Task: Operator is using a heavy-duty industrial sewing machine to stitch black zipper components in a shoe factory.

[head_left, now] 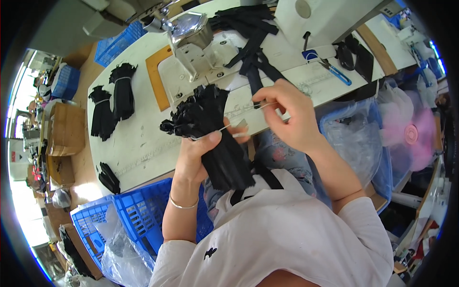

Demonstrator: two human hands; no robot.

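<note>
My left hand (195, 150) is closed round a thick bundle of black fabric strips (224, 165), held tilted over the table's front edge. The frayed, uneven ends fan out at its upper left, and the lower ends hang toward my lap. A thin pale cord (229, 125) crosses the bundle at my left thumb. Up and to the right, my right hand (297, 120) pinches the cord's other part between thumb and forefinger, apart from the bundle. Two tied bundles (123, 95) of like black strips lie at the table's left.
A sewing machine (190, 40) stands at the back, with loose black strips (251, 48) beside it. Blue-handled snips (337, 72) lie at right. Below the table's left edge are blue crates (143, 215); a plastic-lined bin (354, 138) and a pink fan (411, 135) stand right.
</note>
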